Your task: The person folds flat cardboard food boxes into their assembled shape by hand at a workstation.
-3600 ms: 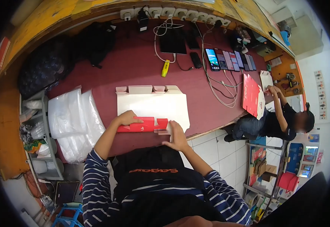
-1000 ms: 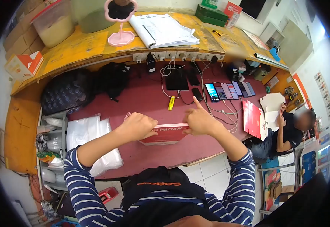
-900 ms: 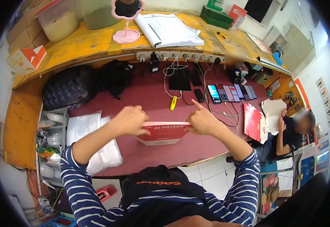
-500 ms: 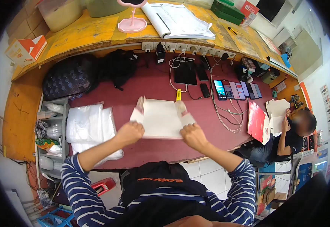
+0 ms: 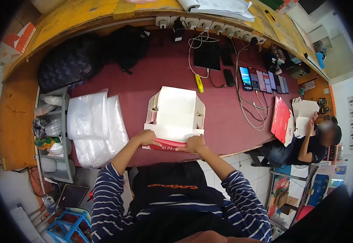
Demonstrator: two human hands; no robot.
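Carton (image 5: 176, 110) lettered "SI PA…" on red, front edge gripped by left hand (image 5: 147, 138) and right hand (image 5: 195, 144).

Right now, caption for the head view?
Left hand and right hand grip the red near edge of an open carton on a maroon tabletop.

Landmark: maroon worktop (image 5: 136, 87). Worn yellow wood ledge (image 5: 103, 13) along its far edge, white socket row (image 5: 205, 24) just under the ledge. Left end: orange-brown wood panel (image 5: 18, 117), grey rack (image 5: 66, 133) beside the worktop. Right end: second orange-brown panel (image 5: 313, 92), white wall (image 5: 340, 77) beyond. Near side, toward the right: white tile floor (image 5: 245, 172), darker joints, metal-framed shelving (image 5: 288, 175). Light's bright on the right wall, dimmer at the worktop's far-left corner.
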